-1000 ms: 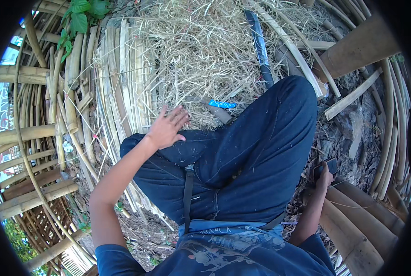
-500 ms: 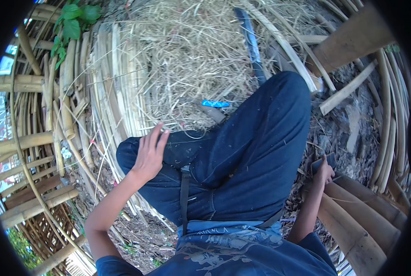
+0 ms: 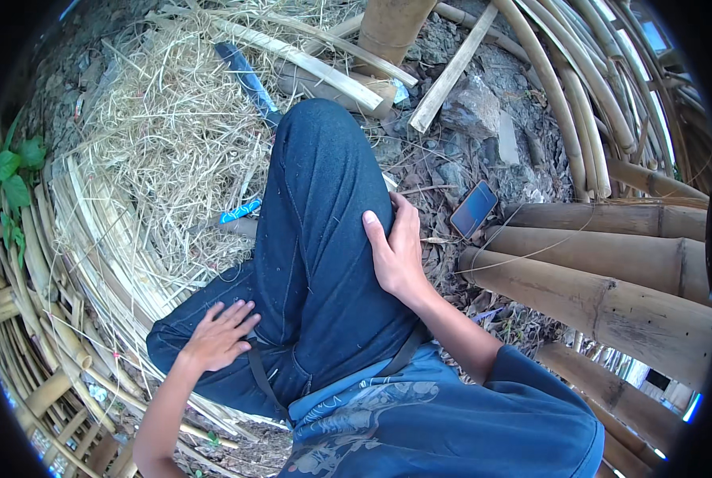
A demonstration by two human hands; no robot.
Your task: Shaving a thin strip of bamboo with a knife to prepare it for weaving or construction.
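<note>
My left hand [image 3: 220,336] lies on the dark trousers [image 3: 320,231] over my left thigh, its fingers spread, holding nothing. Against the outer side of my raised right knee rests my right hand [image 3: 397,248], thumb and fingers apart, with nothing in it; some fingertips are hidden. A phone [image 3: 474,209] with a dark screen lies face up on the leafy ground, just right of my right hand. Beyond my knee a long dark blade [image 3: 247,82] lies on pale shavings [image 3: 172,135]. A bright blue patterned piece [image 3: 240,211] lies by my shin, its kind unclear.
Thick bamboo poles [image 3: 571,247] stretch along the right, close to the phone. Split bamboo strips [image 3: 105,219] are piled at the left. A bamboo post [image 3: 389,36] and loose slats [image 3: 455,72] are at the far side, beside a grey rock [image 3: 474,107].
My right hand has let go of the phone and come to my right knee. My left hand has settled onto my thigh. The view has swung to the right.
</note>
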